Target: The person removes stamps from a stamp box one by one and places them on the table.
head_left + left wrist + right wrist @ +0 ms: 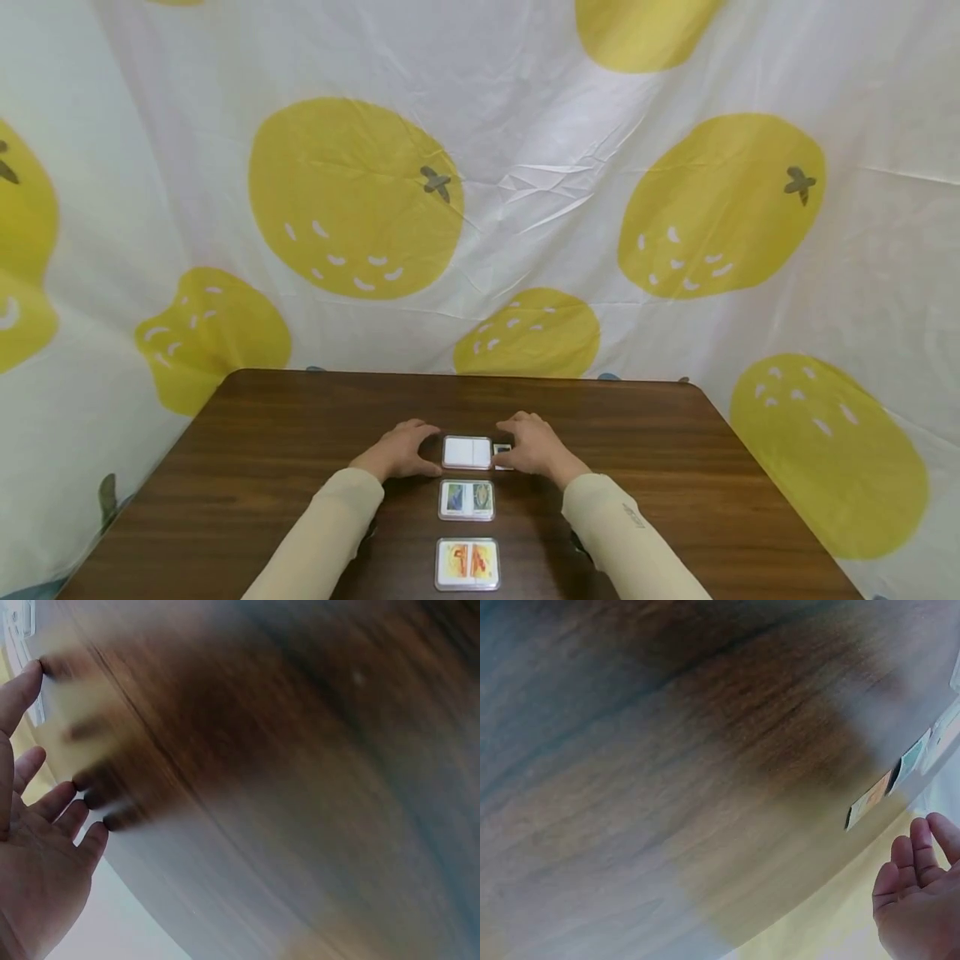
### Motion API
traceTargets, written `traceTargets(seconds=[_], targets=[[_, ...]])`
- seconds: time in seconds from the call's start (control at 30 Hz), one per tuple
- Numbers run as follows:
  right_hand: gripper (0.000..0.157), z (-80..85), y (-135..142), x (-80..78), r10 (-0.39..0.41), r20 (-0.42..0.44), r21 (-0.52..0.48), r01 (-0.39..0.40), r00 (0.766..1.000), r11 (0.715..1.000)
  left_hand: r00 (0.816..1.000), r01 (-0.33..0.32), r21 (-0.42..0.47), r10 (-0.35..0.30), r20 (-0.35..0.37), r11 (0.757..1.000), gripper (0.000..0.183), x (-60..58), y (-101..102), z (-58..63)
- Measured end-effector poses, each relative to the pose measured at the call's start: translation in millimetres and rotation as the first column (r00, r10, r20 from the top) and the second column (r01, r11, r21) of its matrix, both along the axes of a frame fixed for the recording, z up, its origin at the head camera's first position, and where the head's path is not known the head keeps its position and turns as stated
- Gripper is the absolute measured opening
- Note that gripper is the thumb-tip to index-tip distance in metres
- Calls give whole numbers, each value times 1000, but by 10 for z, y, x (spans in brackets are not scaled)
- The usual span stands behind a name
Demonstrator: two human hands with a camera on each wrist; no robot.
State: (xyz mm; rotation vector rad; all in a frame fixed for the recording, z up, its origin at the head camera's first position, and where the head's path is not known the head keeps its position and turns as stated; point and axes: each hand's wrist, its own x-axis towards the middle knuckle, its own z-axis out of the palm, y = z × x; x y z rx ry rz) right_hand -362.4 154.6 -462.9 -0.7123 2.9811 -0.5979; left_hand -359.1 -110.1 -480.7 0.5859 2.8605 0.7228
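Note:
My left hand (401, 450) rests by the left side of a flat clear case (467, 452) with a blank white inside split by a line. In the left wrist view the fingers of that hand (45, 847) are spread, holding nothing. On the case's other side, my right hand (534, 446) reaches in with thumb and forefinger apart, overlapping a small white-edged card (502, 457). The right wrist view shows an orange-toned card (870, 801) and a greenish card (910, 762) lying in line beside the case, with the right hand's fingers (922, 859) loosely extended.
Nearer me lie a clear case with two blue-green pictures (467, 500) and another with two orange-red pictures (467, 564). All are on a dark wooden table (300, 417). A white cloth with yellow fruit prints (525, 233) hangs behind its far edge.

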Motion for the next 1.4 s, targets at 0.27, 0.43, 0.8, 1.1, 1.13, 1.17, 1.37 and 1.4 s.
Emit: traceTargets(seconds=[0.27,0.43,0.8,1.1,1.13,1.17,1.37,1.4], targets=[[54,-29,58,9,25,-46,-44,-27,999,999,1000,-18,20,17,20,1000,68,42,-56,7],[50,-14,83,30,44,-78,-82,-51,996,995,1000,-26,50,26,13,998,66,48,-77,26],[47,-6,104,118,62,-93,-112,-73,994,991,1000,14,129,-13,-10,992,62,147,-93,74],[43,-9,143,217,90,-89,-154,-103,992,983,996,87,156,-81,-43,984,64,292,-119,120],[43,-10,145,226,92,-92,-158,-105,992,982,997,78,165,-74,-32,983,64,304,-122,124],[43,-12,146,235,94,-93,-160,-108,991,981,997,73,169,-70,-25,983,64,318,-127,126],[42,-29,140,293,101,-103,-182,-119,990,976,999,50,190,-51,2,981,66,387,-162,99],[43,-32,138,304,102,-102,-183,-119,990,976,999,49,190,-51,5,980,66,398,-167,89]])
